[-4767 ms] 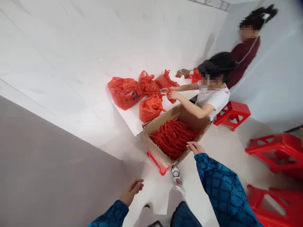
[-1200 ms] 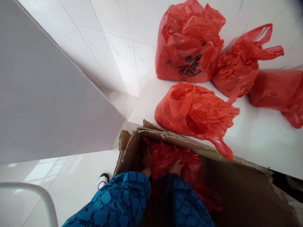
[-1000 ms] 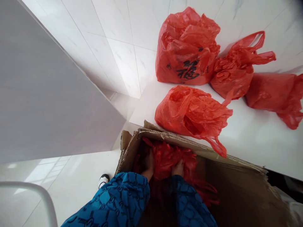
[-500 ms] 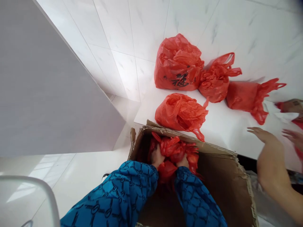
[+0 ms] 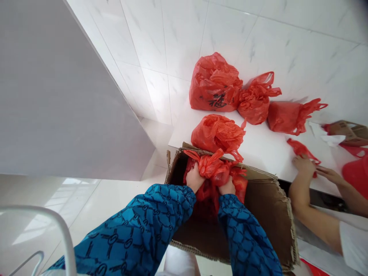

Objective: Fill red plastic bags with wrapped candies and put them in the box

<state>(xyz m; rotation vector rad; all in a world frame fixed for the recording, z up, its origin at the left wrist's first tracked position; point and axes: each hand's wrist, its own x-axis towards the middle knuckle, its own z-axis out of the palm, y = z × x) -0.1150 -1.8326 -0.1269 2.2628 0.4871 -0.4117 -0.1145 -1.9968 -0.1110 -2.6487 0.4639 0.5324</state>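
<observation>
My left hand (image 5: 194, 177) and my right hand (image 5: 227, 186) are both down at the mouth of an open cardboard box (image 5: 270, 214). Each is closed around a bundle of crumpled red plastic bags (image 5: 212, 168), which rises just above the box's far rim. Blue patterned sleeves cover both my forearms. More red plastic fills the box beneath my hands, partly hidden by them. Just beyond the rim, a loose red plastic bag (image 5: 217, 133) lies on the white table (image 5: 258, 153), touching the bundle or very nearly.
Three more tied red bags (image 5: 214, 86) stand along the table. At right, a co-worker's hands (image 5: 304, 165) hold a red strip (image 5: 301, 150), with a small cardboard box (image 5: 347, 130) beyond. A pale curved bar (image 5: 43, 218) is at lower left; a large grey panel (image 5: 71, 99) fills the left.
My hands have raised the red bundle toward the box rim. The view has moved back, so the bags look smaller. The co-worker's hands have shifted left and now hold a red strip.
</observation>
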